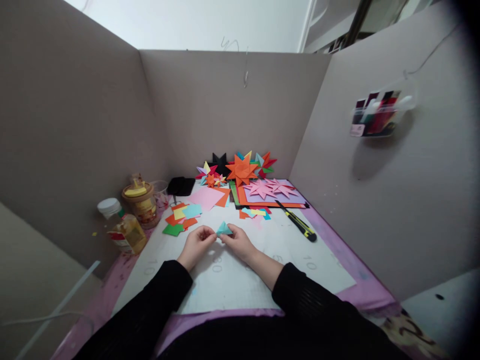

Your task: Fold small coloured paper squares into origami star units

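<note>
A small light-blue folded paper (224, 229) is held just above the white board (232, 295), between my two hands. My left hand (198, 243) pinches its left corner with thumb and forefinger. From the other side my right hand (240, 242) grips it, thumb below and fingers partly hidden behind the paper. Small square papers in orange, yellow and blue (187, 212) lie beyond my left hand, with a green piece (173, 229) nearest. Beyond my right hand lie more small coloured slips (258, 212).
Folded paper stars (242, 170) stand against the back panel. Pink stars (261, 189) rest on stacked coloured sheets (277, 204). A black-and-yellow utility knife (298, 221) lies at right. A bottle of yellowish liquid (123, 227) and a lidded jar (141, 202) stand at left. Grey panels enclose three sides.
</note>
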Demonstrator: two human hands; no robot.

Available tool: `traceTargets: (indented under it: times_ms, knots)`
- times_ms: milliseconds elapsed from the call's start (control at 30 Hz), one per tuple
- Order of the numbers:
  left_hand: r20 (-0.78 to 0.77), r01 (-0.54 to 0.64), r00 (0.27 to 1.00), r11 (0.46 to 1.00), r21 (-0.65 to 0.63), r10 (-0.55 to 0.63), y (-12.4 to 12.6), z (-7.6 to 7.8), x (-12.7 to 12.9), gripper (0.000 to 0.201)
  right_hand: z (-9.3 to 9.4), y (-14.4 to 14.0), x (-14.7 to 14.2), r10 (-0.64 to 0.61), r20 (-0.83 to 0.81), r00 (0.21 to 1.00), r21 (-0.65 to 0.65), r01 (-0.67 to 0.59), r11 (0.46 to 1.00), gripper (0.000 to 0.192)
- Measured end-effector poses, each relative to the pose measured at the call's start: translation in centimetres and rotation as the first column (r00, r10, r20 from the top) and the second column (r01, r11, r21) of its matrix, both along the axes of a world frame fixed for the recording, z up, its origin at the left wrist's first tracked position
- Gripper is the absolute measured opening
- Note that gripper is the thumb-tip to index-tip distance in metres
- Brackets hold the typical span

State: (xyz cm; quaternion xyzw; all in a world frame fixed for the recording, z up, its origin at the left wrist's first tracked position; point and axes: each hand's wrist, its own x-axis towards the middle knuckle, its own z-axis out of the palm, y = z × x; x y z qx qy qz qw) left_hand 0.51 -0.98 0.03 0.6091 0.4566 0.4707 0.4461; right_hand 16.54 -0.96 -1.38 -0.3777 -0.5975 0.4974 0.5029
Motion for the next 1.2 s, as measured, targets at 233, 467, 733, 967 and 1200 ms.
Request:
traceTargets:
  times_ms: [233,467,733,967,1200]
  knots:
    - [0.078,0.092,0.993,0.994,-0.054,-0.088,-0.21,0.14,0.21,0.021,-0.19,0.04,0.1,-0.04,0.058,0.998,0.014,0.039,0.999,0.018]
    - [0.059,0.112,0.993,0.981,-0.16,-0.104,-0.36,0.54,-0.04,0.026,0.03,-0.04,0.38,-0.024,0.108,0.994,0.014,0.023,1.0,0.023]
    - [-0.071,0.106,0.992,0.994,-0.024,-0.107,-0.52,0.56,0.07,0.021,-0.02,-0.08,0.5,-0.022,0.128,0.992,0.005,0.021,1.0,0.025]
    - [-0.121,0.096,0.989,0.994,0.053,-0.089,-0.62,0.52,0.23,0.018,-0.23,0.09,0.35,-0.04,0.093,0.995,0.0,0.041,0.999,0.024]
    - [-0.188,0.144,0.974,0.987,0.069,-0.129,-0.72,0.4,0.29,0.019,-0.15,0.23,0.51,-0.082,0.034,0.996,-0.043,0.083,0.996,0.02]
